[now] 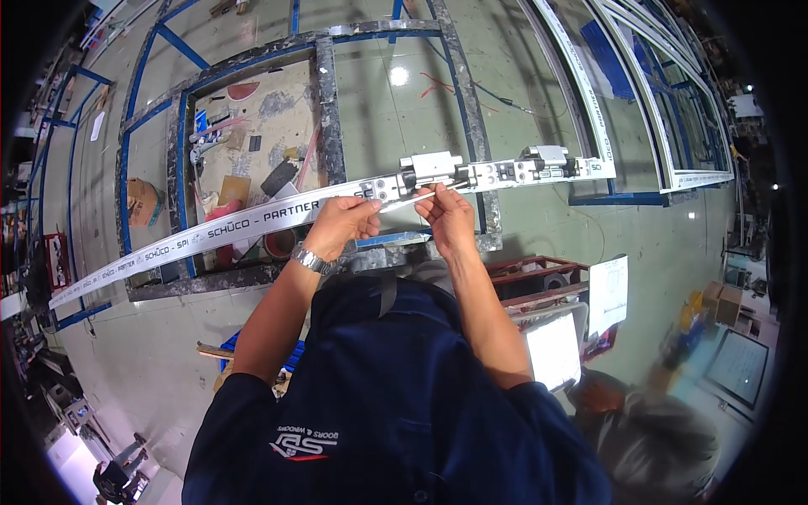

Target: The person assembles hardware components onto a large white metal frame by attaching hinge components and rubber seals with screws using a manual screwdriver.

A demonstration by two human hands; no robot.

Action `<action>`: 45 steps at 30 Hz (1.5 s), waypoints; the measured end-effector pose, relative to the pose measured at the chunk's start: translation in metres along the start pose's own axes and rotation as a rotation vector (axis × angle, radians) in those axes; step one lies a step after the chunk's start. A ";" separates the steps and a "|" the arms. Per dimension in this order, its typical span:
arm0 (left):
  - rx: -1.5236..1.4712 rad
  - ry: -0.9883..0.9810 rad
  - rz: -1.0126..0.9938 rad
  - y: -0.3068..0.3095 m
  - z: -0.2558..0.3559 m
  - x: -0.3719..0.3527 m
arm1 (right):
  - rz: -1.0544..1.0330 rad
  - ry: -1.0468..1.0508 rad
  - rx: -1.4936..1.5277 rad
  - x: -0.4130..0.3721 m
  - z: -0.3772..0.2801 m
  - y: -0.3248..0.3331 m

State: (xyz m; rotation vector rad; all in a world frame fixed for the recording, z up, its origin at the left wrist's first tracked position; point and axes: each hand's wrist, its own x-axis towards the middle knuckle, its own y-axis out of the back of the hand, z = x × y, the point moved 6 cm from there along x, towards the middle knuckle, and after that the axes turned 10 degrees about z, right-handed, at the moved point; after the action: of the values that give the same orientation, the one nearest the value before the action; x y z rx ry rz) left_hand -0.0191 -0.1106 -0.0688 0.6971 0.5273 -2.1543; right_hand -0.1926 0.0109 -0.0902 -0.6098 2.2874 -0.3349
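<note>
Two hands meet at the middle of a long white bar point(210, 234) printed with a maker's name. It runs slantwise across the room at about waist height in front of the person, and everything else sits around it. The left hand point(341, 225), a wristwatch point(310, 259) on its wrist, is curled over the bar's near edge, grip closed on it. That looks like a steadying hold, so such a long piece cannot swing or tip. The right hand point(450, 220) is just beside it, fingertips pressed together on a thin pale strip point(410, 202) along the bar's near face. A fine pinch like that suits something so slender. Directly beyond the right hand a metal fitting point(431, 165) is mounted on the bar, and a second fitting point(545, 156) sits further toward the bar's right end. Both hands seem placed to work close to the first one. Under the bar stands a paint-spattered steel frame point(326, 101) of grey and blue rails. I cannot tell whether the bar rests on it or is carried by the hands alone. Beyond the bar's right end lean finished window frames point(627, 93). On the near side of the bar, to the right, hang sheets of paper point(608, 293) above a lit screen point(553, 349).
</note>
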 end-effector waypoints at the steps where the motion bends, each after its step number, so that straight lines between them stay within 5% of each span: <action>1: 0.103 -0.126 0.034 0.000 0.006 0.002 | -0.007 0.007 0.013 -0.002 -0.001 -0.002; 2: 0.205 -0.253 0.067 -0.002 0.013 0.002 | 0.004 -0.004 0.014 -0.003 -0.001 -0.003; 6: 0.867 -1.255 0.285 -0.019 0.066 -0.043 | 0.008 -0.019 -0.007 -0.002 -0.007 -0.006; 7: 0.714 -1.192 0.291 -0.017 0.067 -0.044 | -0.006 -0.017 0.005 -0.001 -0.007 -0.006; 11: 0.232 -0.076 0.022 0.000 0.018 -0.004 | -0.049 0.001 0.069 -0.003 -0.006 -0.007; 14: 0.106 -0.227 -0.057 -0.010 0.015 -0.008 | -0.063 -0.023 0.147 -0.008 -0.010 -0.010; 15: 0.250 -0.350 0.054 -0.011 0.021 -0.011 | -0.060 -0.036 0.169 -0.009 -0.011 -0.011; 18: 0.812 -1.149 0.258 -0.023 0.055 -0.043 | 0.013 -0.048 0.005 -0.004 -0.006 -0.007; 22: 0.748 -0.837 0.361 -0.011 0.042 -0.030 | -0.004 -0.035 0.026 0.001 -0.006 -0.007; 25: 0.304 0.077 0.101 -0.002 0.007 -0.009 | -0.059 -0.021 0.067 -0.002 -0.005 -0.007; 28: -0.060 0.067 -0.061 -0.010 0.000 -0.004 | -0.085 -0.016 0.106 -0.001 -0.006 -0.008; 32: 0.156 -0.382 0.121 -0.016 0.019 -0.003 | -0.029 -0.053 0.077 -0.005 -0.005 -0.006; 33: 0.565 -0.809 0.263 -0.023 0.046 -0.027 | -0.017 -0.067 0.050 -0.004 -0.006 -0.006; 36: 0.800 -1.257 0.319 -0.031 0.060 -0.046 | 0.012 -0.028 -0.027 -0.001 -0.008 -0.001; 39: 0.379 -0.431 0.146 -0.011 0.024 -0.014 | -0.020 -0.012 0.015 0.002 -0.008 -0.003; 42: -0.030 0.032 -0.148 -0.008 0.004 -0.003 | -0.045 0.013 0.098 0.002 -0.006 -0.005; 45: 0.211 -0.231 -0.007 -0.013 0.019 -0.008 | -0.052 -0.023 0.152 0.002 -0.005 -0.005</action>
State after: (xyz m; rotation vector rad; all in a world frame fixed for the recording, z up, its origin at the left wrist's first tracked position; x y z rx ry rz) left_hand -0.0306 -0.1095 -0.0470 0.5481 0.1817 -2.2807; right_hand -0.1958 0.0061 -0.0852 -0.5928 2.2033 -0.5185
